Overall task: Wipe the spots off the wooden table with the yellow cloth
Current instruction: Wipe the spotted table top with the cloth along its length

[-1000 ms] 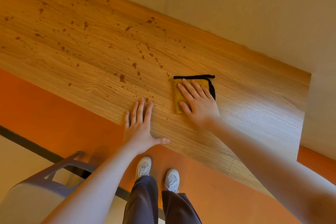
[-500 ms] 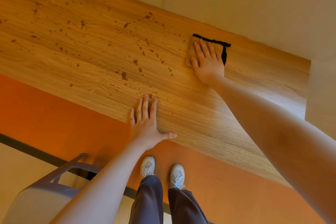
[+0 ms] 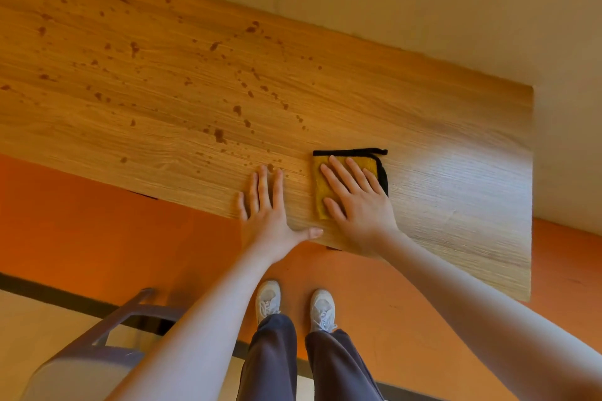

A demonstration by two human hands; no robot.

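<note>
- While both palms lie flat, two hands show: right hand presses one yellow cloth with straight fingers; left hand rests at its 9 o'clock, fingers extended.
- Cloth: near edge of one wooden table.
- Spots: dozens, toward 10 o'clock.
- Two shoes at 6 o'clock.

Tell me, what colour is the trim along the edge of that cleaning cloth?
Black. The yellow cloth has a black border along its top and right edges, seen in the head view.
</note>
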